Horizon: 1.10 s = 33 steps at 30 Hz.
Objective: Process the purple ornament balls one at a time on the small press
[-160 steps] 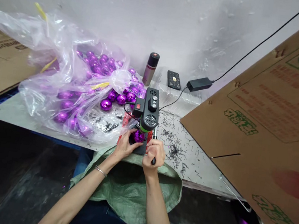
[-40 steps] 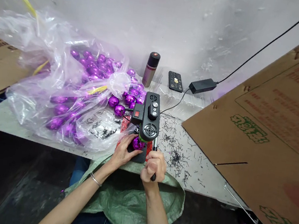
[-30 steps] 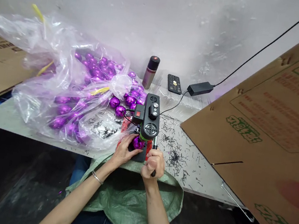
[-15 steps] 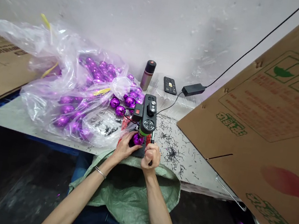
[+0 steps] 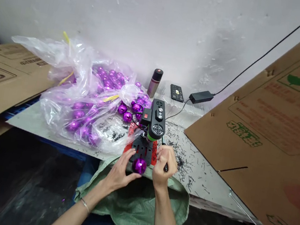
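A shiny purple ball (image 5: 139, 166) is at the front edge of the black base plate of a small bench drill press (image 5: 158, 119), just above the mouth of a green woven sack (image 5: 135, 208). My left hand (image 5: 119, 171) is beside the ball, fingers and thumb spread around its left and lower side; whether the thumb touches it I cannot tell. My right hand (image 5: 165, 163) is wrapped around the black-ended lever handle (image 5: 166, 167) on the press's right side. The sack spreads open below both hands, over my lap.
Left of the press lies a clear plastic bag (image 5: 70, 97) full of purple balls, several loose ones beside it. Behind stand a bottle (image 5: 154, 83), a phone (image 5: 177, 93) and a power adapter (image 5: 201, 97). Dark shavings cover the table (image 5: 205, 177). Cardboard boxes (image 5: 269, 145) flank both sides.
The purple ball has come from under the press head toward me, to the plate's front edge. My left hand has opened around it. My right hand still grips the lever; the camera view has shifted.
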Each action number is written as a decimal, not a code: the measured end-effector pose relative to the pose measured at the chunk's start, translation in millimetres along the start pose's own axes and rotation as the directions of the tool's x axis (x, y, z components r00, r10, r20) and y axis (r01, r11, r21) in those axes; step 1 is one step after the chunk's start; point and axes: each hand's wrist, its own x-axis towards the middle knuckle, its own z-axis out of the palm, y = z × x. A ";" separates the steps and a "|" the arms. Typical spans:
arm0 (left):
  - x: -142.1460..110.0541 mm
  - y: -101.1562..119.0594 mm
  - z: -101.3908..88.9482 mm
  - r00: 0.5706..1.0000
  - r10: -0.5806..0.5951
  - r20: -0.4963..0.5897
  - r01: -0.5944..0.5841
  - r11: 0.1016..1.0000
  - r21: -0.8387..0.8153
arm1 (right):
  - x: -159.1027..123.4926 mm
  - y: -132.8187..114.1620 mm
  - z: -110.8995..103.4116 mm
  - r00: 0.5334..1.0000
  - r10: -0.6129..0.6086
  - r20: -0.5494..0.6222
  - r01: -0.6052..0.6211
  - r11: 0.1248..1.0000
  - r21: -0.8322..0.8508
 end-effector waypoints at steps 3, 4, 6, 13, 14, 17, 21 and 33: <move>51.5 -15.6 -22.8 0.976 -0.079 -0.201 0.090 0.995 0.048 | -8.7 5.6 0.4 0.999 -0.042 0.003 0.042 0.999 0.000; 77.1 -24.3 -29.1 0.957 -0.117 -0.265 0.142 0.987 0.078 | -9.6 6.3 0.7 0.999 -0.046 -0.001 0.046 0.999 0.005; 128.0 -42.4 -36.8 0.933 -0.205 -0.294 0.260 0.952 0.160 | -9.5 6.4 1.2 0.999 -0.053 -0.010 0.053 0.999 0.014; 190.3 -62.9 -27.8 0.872 -0.482 -0.089 0.487 0.833 0.264 | -4.9 4.6 1.0 0.995 -0.098 0.012 0.098 0.995 -0.011; 187.7 -60.9 -28.5 0.863 -0.495 -0.097 0.504 0.838 0.208 | -4.6 4.4 1.0 0.995 -0.101 0.010 0.101 0.995 -0.015; 174.8 -51.4 -42.0 0.798 -0.591 -0.117 0.577 0.806 -0.135 | -4.8 4.4 0.8 0.995 -0.098 0.011 0.098 0.995 -0.020; 146.5 -28.4 -79.4 0.701 -0.711 0.066 0.539 0.467 -0.701 | -6.1 4.8 0.1 0.998 -0.066 0.024 0.066 0.998 0.004; 81.2 30.9 -67.6 0.577 -0.704 0.414 0.582 -0.002 -0.813 | 35.2 -20.8 -3.7 0.994 0.067 0.084 -0.063 0.997 -0.052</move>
